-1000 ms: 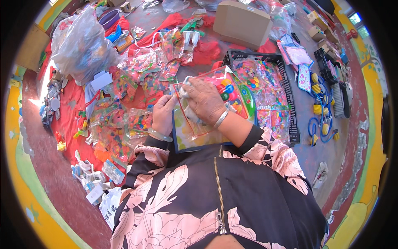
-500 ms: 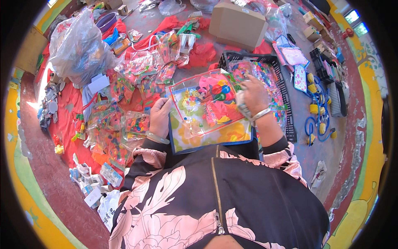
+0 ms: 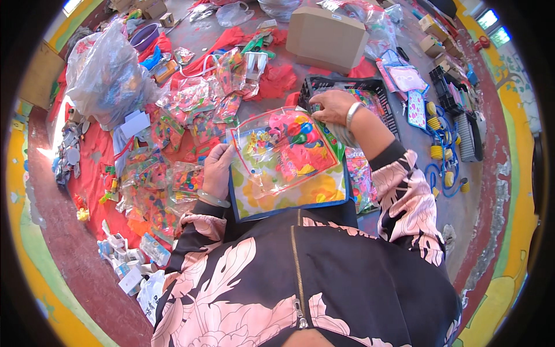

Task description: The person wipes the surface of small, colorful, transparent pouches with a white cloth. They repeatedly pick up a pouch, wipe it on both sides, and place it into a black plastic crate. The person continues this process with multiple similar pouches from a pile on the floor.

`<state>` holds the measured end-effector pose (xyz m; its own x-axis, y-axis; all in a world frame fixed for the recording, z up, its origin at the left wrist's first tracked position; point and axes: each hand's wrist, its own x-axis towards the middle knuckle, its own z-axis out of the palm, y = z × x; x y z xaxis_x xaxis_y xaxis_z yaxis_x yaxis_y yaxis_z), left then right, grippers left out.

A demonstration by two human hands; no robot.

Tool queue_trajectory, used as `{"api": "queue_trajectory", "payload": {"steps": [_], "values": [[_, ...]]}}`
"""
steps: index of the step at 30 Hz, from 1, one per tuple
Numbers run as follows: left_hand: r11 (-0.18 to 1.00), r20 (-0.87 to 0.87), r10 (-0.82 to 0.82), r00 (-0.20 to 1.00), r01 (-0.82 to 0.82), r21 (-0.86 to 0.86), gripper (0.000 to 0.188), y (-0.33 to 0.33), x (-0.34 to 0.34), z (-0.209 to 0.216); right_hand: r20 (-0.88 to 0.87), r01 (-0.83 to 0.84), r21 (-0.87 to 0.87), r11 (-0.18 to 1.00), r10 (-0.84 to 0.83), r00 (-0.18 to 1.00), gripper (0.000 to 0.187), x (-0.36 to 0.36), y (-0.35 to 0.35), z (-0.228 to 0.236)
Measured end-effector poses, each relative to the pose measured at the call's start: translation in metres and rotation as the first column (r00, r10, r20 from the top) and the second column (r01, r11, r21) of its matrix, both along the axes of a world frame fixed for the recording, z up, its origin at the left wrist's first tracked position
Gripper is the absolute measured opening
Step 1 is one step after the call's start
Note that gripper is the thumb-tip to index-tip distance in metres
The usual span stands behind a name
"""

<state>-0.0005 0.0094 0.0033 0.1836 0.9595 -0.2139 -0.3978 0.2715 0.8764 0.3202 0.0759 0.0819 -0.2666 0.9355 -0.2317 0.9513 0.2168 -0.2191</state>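
A clear plastic bag with a red-lined edge lies over a yellow floral mat with blue trim on my lap. Inside it show small bright pieces, among them round red, green and blue ones and a pink packet. My left hand pinches the bag's left edge between thumb and fingers. At the upper right corner, my right hand has its fingers bent and closed on the bag's edge. A green strip of packaging runs below that hand, partly covered by it.
Right of my lap, a black plastic crate holds colourful packets. Many filled packets lie on red cloth at left, near a large clear sack. A cardboard box stands ahead; blue-and-yellow cords lie far right.
My right hand has moved up and a little left, from the bag's right side to its upper corner. The left hand and bag have shifted slightly left and down.
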Motion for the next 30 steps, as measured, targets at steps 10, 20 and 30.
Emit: {"api": "queue_trajectory", "payload": {"steps": [10, 20, 30], "values": [[1.000, -0.022, -0.009, 1.000, 0.009, -0.002, 0.011, 0.001, -0.002, -0.001, -0.164, 0.008, -0.234, 0.972, -0.047, 0.985, 0.026, 0.009, 0.025, -0.022], [0.992, 0.114, 0.023, 0.993, -0.008, -0.122, 0.009, 0.004, 0.002, 0.011, -0.803, -0.003, -0.583, 0.812, -0.576, 0.152, 0.020, 0.035, -0.044, 0.039], [0.987, -0.021, -0.155, 0.988, 0.153, -0.051, 0.012, 0.008, 0.006, 0.008, -0.102, 0.147, -0.346, 0.927, -0.193, 0.976, 0.023, 0.053, -0.038, -0.001]]}}
